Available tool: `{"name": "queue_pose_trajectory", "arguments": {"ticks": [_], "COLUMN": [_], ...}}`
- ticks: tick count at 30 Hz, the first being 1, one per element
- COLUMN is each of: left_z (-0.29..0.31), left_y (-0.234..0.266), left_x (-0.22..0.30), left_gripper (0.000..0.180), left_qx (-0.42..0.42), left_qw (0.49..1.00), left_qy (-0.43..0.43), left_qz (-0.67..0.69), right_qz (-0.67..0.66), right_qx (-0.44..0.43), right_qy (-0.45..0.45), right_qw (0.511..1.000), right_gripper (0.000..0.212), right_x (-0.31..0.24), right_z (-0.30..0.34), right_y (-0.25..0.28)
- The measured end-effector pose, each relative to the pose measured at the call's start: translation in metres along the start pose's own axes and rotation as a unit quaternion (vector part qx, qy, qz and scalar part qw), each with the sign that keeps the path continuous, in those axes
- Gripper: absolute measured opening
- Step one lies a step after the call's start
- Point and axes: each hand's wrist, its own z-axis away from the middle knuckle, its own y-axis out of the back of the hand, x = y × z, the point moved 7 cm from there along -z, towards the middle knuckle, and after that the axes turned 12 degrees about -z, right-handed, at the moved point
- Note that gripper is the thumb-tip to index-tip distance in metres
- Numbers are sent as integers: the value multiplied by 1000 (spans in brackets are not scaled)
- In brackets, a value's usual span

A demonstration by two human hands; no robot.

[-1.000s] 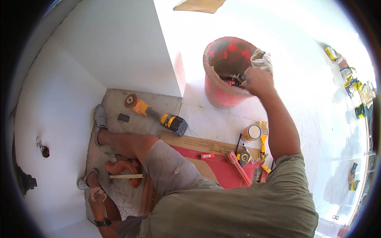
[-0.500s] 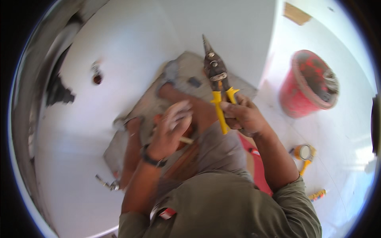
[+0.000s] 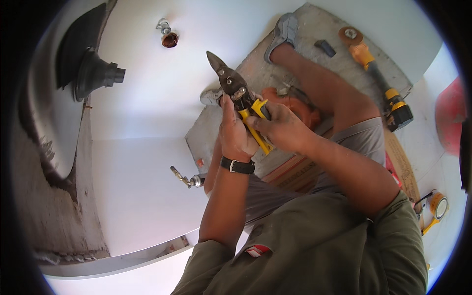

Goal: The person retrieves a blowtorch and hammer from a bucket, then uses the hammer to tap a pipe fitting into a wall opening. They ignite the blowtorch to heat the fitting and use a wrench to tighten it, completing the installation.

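The person holds a pair of snips [image 3: 236, 96] up in front of the chest with both hands. The left hand [image 3: 237, 132] wraps the tool just below the pivot, its fingers [image 3: 228, 115] clamped round the body where the dark blades meet the yellow handles. The right hand [image 3: 282, 129] closes on the handles from the right, its fingers curled over the upper grip; the free end of one yellow handle [image 3: 263, 145] sticks out between the two hands.

The snips' long axis runs on a slant: blade tip up and to the left, handles down and to the right toward the person. The blades look shut or nearly so, and nothing lies between them. Both hands touch the tool; the left sits nearer the blades, the right nearer the handle ends.

Beyond the tip is a white wall with a pipe stub [image 3: 169, 38] and, further left, a black drain fitting [image 3: 96, 73]. A valve [image 3: 189, 179] pokes out below the left wrist, which wears a black watch [image 3: 237, 165]. On the floor lie a grinder [image 3: 378, 81], a tape roll [image 3: 437, 205] and a red bucket [image 3: 450, 118] at the right edge.
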Motion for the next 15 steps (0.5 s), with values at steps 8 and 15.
{"name": "queue_pose_trajectory", "arguments": {"ticks": [8, 15], "left_z": [-22, -54], "left_y": [37, 101], "left_x": [-34, 11], "left_gripper": [42, 39], "left_qx": [13, 90], "left_qw": [995, 983], "left_qy": [81, 66], "left_qz": [64, -146], "right_qz": [54, 181], "right_qx": [101, -40], "right_qy": [-30, -82], "right_qw": [993, 979], "right_gripper": [52, 43], "right_x": [30, 5], "right_z": [-38, -116], "right_y": [6, 16]}}
